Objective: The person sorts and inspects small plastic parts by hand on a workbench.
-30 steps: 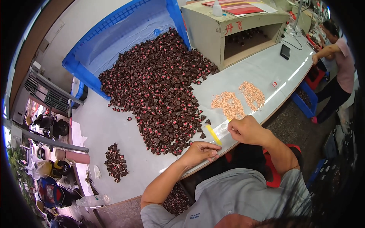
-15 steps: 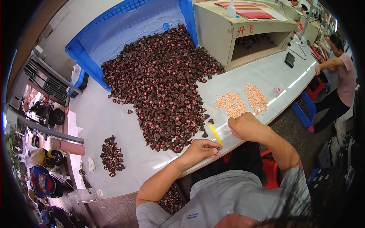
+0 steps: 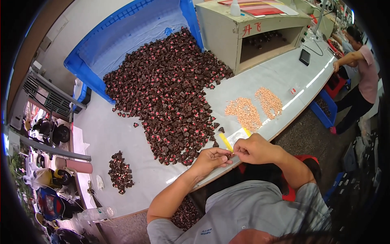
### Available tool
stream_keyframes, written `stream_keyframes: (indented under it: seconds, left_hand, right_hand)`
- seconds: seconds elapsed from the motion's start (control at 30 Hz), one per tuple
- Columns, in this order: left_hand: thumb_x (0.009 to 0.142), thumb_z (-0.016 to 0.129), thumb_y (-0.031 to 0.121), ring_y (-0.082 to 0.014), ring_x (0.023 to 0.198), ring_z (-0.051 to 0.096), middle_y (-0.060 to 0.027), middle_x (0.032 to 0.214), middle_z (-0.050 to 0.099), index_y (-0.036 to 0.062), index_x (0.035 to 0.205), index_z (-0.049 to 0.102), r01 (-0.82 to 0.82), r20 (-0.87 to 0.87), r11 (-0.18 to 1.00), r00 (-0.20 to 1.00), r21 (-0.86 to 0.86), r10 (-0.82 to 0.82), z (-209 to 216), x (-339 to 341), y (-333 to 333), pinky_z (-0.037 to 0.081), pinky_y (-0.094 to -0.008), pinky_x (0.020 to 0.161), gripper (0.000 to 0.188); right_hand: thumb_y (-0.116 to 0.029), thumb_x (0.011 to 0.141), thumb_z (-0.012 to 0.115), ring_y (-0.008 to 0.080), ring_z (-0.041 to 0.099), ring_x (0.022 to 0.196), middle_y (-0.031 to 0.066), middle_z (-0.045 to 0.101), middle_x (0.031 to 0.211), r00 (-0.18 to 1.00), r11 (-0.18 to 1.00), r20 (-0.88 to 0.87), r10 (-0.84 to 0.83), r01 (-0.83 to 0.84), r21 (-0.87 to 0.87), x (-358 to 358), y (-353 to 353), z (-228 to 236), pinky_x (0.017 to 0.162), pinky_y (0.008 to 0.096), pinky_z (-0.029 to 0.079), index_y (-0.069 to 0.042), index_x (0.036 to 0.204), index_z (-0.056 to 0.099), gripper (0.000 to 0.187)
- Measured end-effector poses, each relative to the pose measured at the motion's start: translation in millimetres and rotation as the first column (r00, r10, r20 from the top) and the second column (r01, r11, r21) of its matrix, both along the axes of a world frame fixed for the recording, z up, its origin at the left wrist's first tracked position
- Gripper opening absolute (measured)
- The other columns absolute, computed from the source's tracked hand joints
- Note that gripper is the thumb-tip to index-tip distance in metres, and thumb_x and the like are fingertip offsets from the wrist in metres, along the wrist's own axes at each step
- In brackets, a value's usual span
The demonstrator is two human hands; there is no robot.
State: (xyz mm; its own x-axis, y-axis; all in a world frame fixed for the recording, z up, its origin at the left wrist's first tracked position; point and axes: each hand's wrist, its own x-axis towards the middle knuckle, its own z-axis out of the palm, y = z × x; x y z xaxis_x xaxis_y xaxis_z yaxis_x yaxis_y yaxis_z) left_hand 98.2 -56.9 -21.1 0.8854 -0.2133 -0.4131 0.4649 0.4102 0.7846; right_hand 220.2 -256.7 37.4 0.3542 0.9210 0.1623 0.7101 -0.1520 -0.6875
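My left hand [image 3: 212,162] is at the near table edge, thumb and fingers pinched around a small dark piece that barely shows at the fingertips. Right beside it, my right hand [image 3: 255,149] is closed in a pinch, its fingertips meeting the left ones; whatever it holds is too small to make out. Just beyond the hands, a yellow strip [image 3: 224,141] and a whitish patch lie on the table. Farther off are two piles of tiny peach-coloured pieces, one nearer [image 3: 245,113] and one to its right [image 3: 269,102]. Left of them spreads a large heap of dark brown pieces with pink marks [image 3: 174,105].
A blue crate [image 3: 87,67] lies tipped behind the heap, next to a beige open-fronted box [image 3: 217,36]. A smaller dark pile [image 3: 120,173] sits at the left of the grey tabletop [image 3: 142,195]. To the right, a person [image 3: 363,77] stands near a blue bin [image 3: 323,110].
My right hand has come down and left from beside the peach piles to meet my left fingertips. My left hand stays nearly in place. The view has shifted slightly.
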Motion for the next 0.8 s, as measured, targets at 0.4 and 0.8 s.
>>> stream_keyframes:
  seconds: [0.4,0.8]
  left_hand:
    - [0.091,0.063,0.005,-0.0188,0.095,0.067,-0.0119,0.110,0.065,-0.0027,0.115,0.059,-0.058,-0.018,0.998,0.998,0.006,0.058,-4,-1,-1,0.055,-0.0244,0.080,0.026]
    - [0.089,0.065,0.004,-0.0208,0.098,0.066,-0.0150,0.116,0.064,-0.0021,0.113,0.061,-0.077,-0.001,0.997,0.997,0.017,0.077,-4,-1,-2,0.054,-0.0263,0.081,0.025]
  right_hand:
    - [-0.010,0.078,0.067,0.0265,0.063,0.055,0.0077,0.062,0.062,0.999,0.996,-0.030,0.012,-0.010,0.085,-11,8,-20,0.051,0.0362,0.049,-0.007,0.084,0.059,0.011]
    - [-0.004,0.087,0.063,0.0065,0.057,0.069,0.0051,0.066,0.077,0.812,0.815,-0.428,-0.397,0.526,0.241,2,-21,-23,0.062,0.0225,0.046,0.003,0.089,0.065,0.008]
